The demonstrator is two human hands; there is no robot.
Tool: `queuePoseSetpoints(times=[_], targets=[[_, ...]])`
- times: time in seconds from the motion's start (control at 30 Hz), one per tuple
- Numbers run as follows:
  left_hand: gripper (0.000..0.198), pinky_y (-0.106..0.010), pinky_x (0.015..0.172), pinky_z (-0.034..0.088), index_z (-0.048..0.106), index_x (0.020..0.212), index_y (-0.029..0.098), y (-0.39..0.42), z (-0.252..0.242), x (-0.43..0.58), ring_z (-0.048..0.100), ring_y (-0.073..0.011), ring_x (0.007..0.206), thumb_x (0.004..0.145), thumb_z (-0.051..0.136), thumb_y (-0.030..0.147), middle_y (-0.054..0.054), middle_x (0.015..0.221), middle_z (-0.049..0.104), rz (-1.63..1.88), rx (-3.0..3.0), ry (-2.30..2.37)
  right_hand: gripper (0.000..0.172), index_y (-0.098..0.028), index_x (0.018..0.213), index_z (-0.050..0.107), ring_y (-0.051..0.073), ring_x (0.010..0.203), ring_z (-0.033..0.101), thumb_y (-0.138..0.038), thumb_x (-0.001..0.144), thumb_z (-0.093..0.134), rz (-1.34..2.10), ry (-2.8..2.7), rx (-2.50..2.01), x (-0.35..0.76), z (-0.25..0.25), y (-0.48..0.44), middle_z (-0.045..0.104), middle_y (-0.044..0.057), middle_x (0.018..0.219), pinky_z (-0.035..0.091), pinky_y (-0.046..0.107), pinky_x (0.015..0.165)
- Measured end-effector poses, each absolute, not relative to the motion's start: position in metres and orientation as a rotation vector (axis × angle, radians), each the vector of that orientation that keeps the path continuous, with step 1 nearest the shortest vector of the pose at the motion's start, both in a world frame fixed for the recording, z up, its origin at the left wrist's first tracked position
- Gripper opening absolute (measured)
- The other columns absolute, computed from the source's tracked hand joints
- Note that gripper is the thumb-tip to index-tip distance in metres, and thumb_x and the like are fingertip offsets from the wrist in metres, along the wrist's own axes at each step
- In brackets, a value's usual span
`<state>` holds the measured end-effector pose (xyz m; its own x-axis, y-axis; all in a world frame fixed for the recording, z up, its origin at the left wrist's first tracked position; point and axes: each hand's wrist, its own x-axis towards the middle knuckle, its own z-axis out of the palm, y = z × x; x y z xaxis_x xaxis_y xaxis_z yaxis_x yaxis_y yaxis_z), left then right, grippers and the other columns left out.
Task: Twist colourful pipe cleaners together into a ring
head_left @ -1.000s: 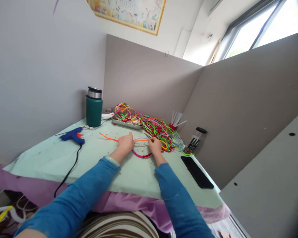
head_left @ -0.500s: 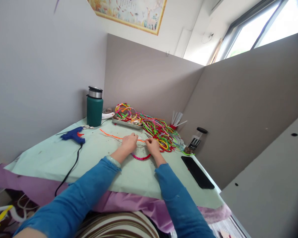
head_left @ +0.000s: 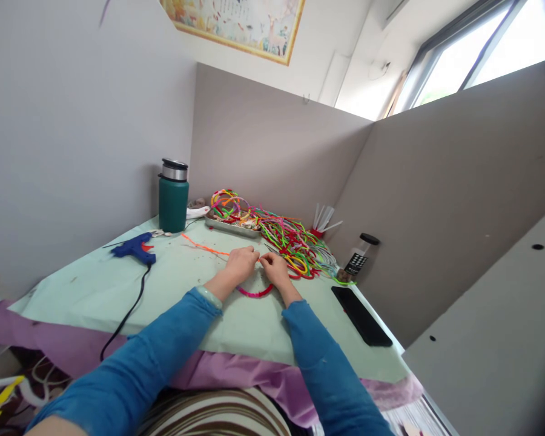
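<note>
My left hand (head_left: 240, 264) and my right hand (head_left: 274, 269) meet at the middle of the table, fingers pinched together. Both pinch an orange pipe cleaner (head_left: 202, 246) that trails off to the left over the pale green table cover (head_left: 118, 284). Under my hands lies a pink pipe-cleaner ring (head_left: 253, 293), partly hidden by them. Both sleeves are blue.
A pile of coloured pipe cleaners (head_left: 290, 239) and a metal tray (head_left: 229, 227) lie behind my hands. A green flask (head_left: 173, 197) and a blue glue gun (head_left: 134, 248) with a black cord are on the left. A black phone (head_left: 361, 315) and a small jar (head_left: 358, 254) are on the right.
My hands have drawn closer together, the left sliding right along the orange pipe cleaner. More of the pink ring is hidden under them.
</note>
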<state>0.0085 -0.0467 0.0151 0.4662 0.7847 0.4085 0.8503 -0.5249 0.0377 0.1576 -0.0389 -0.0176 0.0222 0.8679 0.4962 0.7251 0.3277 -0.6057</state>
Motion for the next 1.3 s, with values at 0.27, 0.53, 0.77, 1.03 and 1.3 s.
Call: queuePoseSetpoints(times=[0.27, 0.53, 0.77, 1.03, 1.3], targets=[[0.027, -0.03, 0.08, 0.037, 0.064, 0.091, 0.018, -0.047, 0.02, 0.005, 0.048, -0.0195, 0.093, 0.086, 0.038, 0.023, -0.009, 0.092, 0.057, -0.702, -2.625, -1.268, 0.018, -0.018, 0.079, 0.064, 0.014, 0.068, 0.056, -0.026, 0.077, 0.049, 0.324, -1.829, -1.301, 0.157, -0.018, -0.041, 0.065, 0.001, 0.075, 0.04, 0.023, 0.063], [0.026, -0.033, 0.085, 0.036, 0.067, 0.088, 0.018, -0.037, 0.015, 0.002, 0.049, -0.0203, 0.094, 0.085, 0.043, 0.026, -0.009, 0.089, 0.06, -0.85, -2.624, -1.271, 0.02, -0.018, 0.08, 0.065, 0.014, 0.069, 0.055, -0.028, 0.077, 0.048, 0.39, -1.886, -1.223, 0.158, -0.018, -0.043, 0.064, 0.0, 0.075, 0.041, 0.024, 0.064], [0.025, -0.025, 0.08, 0.04, 0.069, 0.091, 0.021, -0.031, 0.01, 0.001, 0.056, -0.0155, 0.086, 0.083, 0.046, 0.026, -0.005, 0.094, 0.063, -0.96, -2.671, -1.422, 0.02, -0.018, 0.078, 0.065, 0.013, 0.068, 0.054, -0.029, 0.077, 0.049, 0.436, -1.895, -1.212, 0.156, -0.015, -0.047, 0.064, 0.0, 0.074, 0.041, 0.023, 0.063], [0.023, -0.022, 0.071, 0.043, 0.071, 0.087, 0.018, -0.017, 0.008, -0.001, 0.059, -0.0152, 0.078, 0.075, 0.054, 0.028, -0.003, 0.082, 0.069, -1.111, -2.852, -1.706, 0.021, -0.017, 0.076, 0.064, 0.012, 0.063, 0.052, -0.033, 0.077, 0.051, 0.449, -1.872, -1.213, 0.155, -0.016, -0.049, 0.061, -0.001, 0.068, 0.039, 0.021, 0.059], [0.025, -0.022, 0.066, 0.042, 0.071, 0.085, 0.016, -0.016, 0.007, -0.003, 0.059, -0.0145, 0.075, 0.073, 0.053, 0.03, -0.003, 0.08, 0.069, -1.163, -2.899, -1.685, 0.024, -0.016, 0.074, 0.062, 0.012, 0.063, 0.051, -0.036, 0.078, 0.049, 0.374, -1.876, -1.255, 0.153, -0.013, -0.052, 0.061, 0.0, 0.067, 0.038, 0.021, 0.06]])
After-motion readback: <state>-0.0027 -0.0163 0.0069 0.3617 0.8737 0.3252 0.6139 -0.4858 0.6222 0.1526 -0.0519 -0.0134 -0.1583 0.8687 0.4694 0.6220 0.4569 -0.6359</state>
